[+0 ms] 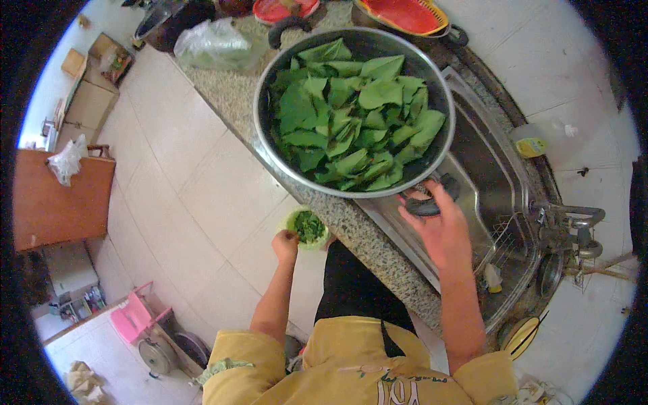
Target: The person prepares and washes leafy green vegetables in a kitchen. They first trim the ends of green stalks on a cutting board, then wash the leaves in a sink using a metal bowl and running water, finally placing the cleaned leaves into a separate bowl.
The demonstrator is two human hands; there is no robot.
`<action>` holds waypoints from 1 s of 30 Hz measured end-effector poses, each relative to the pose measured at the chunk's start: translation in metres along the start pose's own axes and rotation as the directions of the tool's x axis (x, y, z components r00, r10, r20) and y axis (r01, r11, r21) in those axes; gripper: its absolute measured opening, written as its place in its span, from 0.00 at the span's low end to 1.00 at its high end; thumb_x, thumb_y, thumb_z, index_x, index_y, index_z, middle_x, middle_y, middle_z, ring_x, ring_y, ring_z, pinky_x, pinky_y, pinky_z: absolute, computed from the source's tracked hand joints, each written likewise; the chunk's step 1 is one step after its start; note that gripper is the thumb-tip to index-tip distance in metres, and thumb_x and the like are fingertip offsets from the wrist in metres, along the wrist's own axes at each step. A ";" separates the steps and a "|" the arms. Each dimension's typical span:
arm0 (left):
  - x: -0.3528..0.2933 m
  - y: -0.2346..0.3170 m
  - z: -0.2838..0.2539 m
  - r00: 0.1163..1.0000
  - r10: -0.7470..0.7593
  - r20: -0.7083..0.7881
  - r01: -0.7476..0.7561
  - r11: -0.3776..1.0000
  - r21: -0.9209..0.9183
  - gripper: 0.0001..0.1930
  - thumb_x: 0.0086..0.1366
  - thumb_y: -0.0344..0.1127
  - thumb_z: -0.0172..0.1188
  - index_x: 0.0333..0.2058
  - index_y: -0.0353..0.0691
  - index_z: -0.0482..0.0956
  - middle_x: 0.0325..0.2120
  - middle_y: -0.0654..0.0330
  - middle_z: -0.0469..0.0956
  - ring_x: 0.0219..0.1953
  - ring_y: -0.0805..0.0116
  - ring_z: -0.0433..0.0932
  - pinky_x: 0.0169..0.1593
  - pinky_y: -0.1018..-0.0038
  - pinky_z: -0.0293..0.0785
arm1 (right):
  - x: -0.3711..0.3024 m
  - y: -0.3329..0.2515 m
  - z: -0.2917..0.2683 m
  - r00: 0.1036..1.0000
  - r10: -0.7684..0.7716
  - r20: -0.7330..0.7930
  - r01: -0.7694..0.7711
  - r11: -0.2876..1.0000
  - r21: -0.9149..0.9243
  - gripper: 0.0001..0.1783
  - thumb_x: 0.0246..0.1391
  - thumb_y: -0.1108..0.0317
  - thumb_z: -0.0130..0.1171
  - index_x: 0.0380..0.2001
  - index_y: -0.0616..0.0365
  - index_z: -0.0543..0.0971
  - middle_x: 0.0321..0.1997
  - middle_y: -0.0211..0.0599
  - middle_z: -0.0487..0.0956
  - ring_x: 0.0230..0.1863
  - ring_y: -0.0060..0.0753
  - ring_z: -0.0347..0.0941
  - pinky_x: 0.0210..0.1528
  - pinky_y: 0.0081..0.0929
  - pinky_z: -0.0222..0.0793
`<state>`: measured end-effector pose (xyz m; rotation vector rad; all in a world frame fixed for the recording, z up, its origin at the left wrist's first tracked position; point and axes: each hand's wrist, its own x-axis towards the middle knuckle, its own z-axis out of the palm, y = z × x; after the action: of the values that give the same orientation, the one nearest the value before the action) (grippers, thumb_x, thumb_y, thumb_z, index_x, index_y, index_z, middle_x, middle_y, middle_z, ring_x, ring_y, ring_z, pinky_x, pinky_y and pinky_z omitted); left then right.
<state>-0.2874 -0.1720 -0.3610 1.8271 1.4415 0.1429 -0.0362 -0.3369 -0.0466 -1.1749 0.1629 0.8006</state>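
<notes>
A wide dark pan with a silver rim rests across the stone counter and the sink's edge. Large green leaves are heaped inside it. At its lower right, my right hand curls its thumb and fingers round the pan's black side handle. Low down by the counter's front, my left hand hangs at the left rim of a pale green bucket, which contains cut greens. Its fingers are closed, and whatever they may hold is hidden.
Right of the pan lies a steel sink with a faucet. A plastic bag sits on the counter's far left. Behind the pan stands a red and yellow basket. A brown table and pink chair are at left.
</notes>
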 end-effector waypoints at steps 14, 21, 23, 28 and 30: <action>0.011 0.021 -0.040 0.951 -0.184 0.250 0.310 0.554 -0.773 0.16 0.56 0.36 0.51 0.40 0.31 0.69 0.34 0.53 0.73 0.33 0.64 0.74 0.36 0.74 0.71 | -0.012 -0.012 0.002 0.992 -0.122 -0.033 0.123 0.992 0.024 0.22 0.36 0.76 0.44 0.40 0.73 0.64 0.45 0.49 0.68 0.40 0.42 0.69 0.41 0.43 0.68; -0.023 0.254 -0.177 0.799 0.521 0.300 0.089 0.390 -0.916 0.37 0.57 0.62 0.34 0.54 0.35 0.54 0.53 0.49 0.55 0.54 0.56 0.56 0.55 0.62 0.53 | -0.102 -0.023 -0.110 0.958 -0.101 -0.269 0.137 0.984 0.116 0.23 0.32 0.77 0.42 0.39 0.71 0.66 0.42 0.48 0.70 0.38 0.44 0.70 0.32 0.41 0.68; -0.031 0.310 -0.177 0.617 0.663 0.424 0.111 0.460 -0.881 0.40 0.54 0.65 0.36 0.56 0.38 0.50 0.55 0.48 0.50 0.56 0.52 0.53 0.54 0.60 0.54 | -0.124 -0.035 -0.126 0.963 0.029 -0.268 0.036 0.971 0.235 0.24 0.31 0.76 0.42 0.39 0.71 0.66 0.40 0.48 0.71 0.38 0.43 0.70 0.33 0.41 0.68; -0.017 0.380 -0.071 0.455 0.660 0.598 -0.622 0.716 -0.317 0.32 0.50 0.24 0.50 0.56 0.46 0.53 0.46 0.47 0.65 0.47 0.61 0.66 0.48 0.73 0.61 | -0.126 -0.025 -0.157 0.924 -0.130 -0.359 0.213 0.956 0.202 0.11 0.33 0.75 0.47 0.24 0.70 0.71 0.35 0.47 0.74 0.32 0.39 0.71 0.33 0.34 0.70; -0.012 0.391 -0.031 0.598 0.611 0.518 -0.584 0.775 -0.241 0.27 0.50 0.23 0.47 0.52 0.40 0.58 0.32 0.52 0.72 0.34 0.61 0.73 0.40 0.73 0.69 | -0.119 -0.025 -0.161 0.902 -0.120 -0.416 0.230 0.946 0.228 0.10 0.32 0.76 0.48 0.23 0.69 0.71 0.35 0.46 0.74 0.32 0.38 0.71 0.34 0.35 0.70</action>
<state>-0.0061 -0.1839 -0.0884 2.0170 0.3552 -0.0469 -0.0602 -0.5366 -0.0334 -1.0596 0.4818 0.3548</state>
